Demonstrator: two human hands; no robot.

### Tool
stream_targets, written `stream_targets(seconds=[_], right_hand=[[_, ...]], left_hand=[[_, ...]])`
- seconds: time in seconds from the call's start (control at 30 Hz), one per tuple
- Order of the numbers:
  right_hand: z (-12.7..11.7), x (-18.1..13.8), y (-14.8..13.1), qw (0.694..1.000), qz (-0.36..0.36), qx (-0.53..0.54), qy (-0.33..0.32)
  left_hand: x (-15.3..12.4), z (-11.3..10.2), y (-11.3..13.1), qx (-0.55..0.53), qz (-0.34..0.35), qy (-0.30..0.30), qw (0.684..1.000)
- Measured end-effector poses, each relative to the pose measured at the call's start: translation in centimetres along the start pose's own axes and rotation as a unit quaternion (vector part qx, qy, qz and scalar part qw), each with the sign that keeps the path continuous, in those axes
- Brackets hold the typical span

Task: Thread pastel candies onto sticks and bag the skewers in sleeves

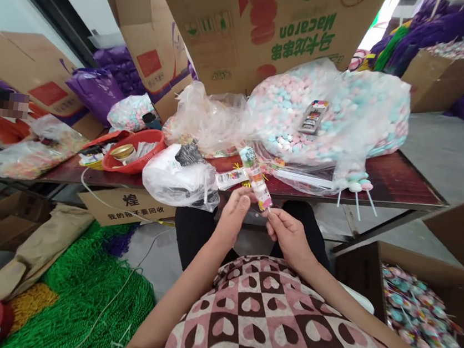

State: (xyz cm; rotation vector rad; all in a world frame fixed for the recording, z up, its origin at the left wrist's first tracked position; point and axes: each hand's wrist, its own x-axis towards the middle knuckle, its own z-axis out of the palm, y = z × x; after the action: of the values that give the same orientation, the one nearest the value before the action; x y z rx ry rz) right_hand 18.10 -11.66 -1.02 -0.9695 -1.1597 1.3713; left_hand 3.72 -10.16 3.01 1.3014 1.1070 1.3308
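Note:
A wrapped marshmallow stick [260, 189] in a colourful printed sleeve slants over the table's front edge. My right hand [290, 233] pinches the lower end of it, where the stick comes out. On the other side, my left hand [234, 210] has its fingers curled against the sleeve, the thumb pointing up; the fingertips are partly hidden. Just beyond lie a small stack of printed cards [231, 178] and some yellow twist ties [247, 183]. Three bare marshmallow sticks [355, 187] lie at the table's right front, their white sticks poking over the edge.
Big clear bags of pink and blue marshmallows [373, 112] cover the back of the table [407, 180]. A red basket [157, 146] and a white plastic bag [173, 178] stand left. A carton of wrapped sweets [418, 307] sits right; green shredded filler [88, 292] lies below left.

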Motion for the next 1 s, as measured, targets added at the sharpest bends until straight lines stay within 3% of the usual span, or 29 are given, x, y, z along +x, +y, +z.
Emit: stream_targets(seconds=[0.1, 0.2, 0.4, 0.77, 0.93, 1.0], right_hand=[[0.3, -0.3, -0.3, 1.0, 0.002, -0.006, -0.018], [0.6, -0.7, -0.6, 0.999, 0.005, -0.011, -0.032], [0.8, -1.2, -0.9, 1.0, -0.008, 0.011, -0.023], [1.1, -1.8, -1.2, 1.0, -0.023, 0.005, 0.007], [-2.4, -0.7, -3.2, 0.991, -0.009, -0.055, -0.118], [-4.6, 0.0, -4.3, 0.996, -0.028, -0.041, -0.08]], left_hand=[[0.8, 0.5, 1.2, -0.174, -0.048, -0.01, 0.984], [1.3, 1.4, 2.4, -0.232, -0.07, -0.037, 0.97], [0.8, 2.4, 3.0, -0.233, -0.096, -0.074, 0.965], [-1.3, 4.7, 3.4, -0.196, -0.112, -0.025, 0.974], [-0.8, 3.7, 4.0, -0.194, -0.093, -0.064, 0.975], [-1.0, 3.4, 4.7, -0.216, -0.11, -0.117, 0.963]])
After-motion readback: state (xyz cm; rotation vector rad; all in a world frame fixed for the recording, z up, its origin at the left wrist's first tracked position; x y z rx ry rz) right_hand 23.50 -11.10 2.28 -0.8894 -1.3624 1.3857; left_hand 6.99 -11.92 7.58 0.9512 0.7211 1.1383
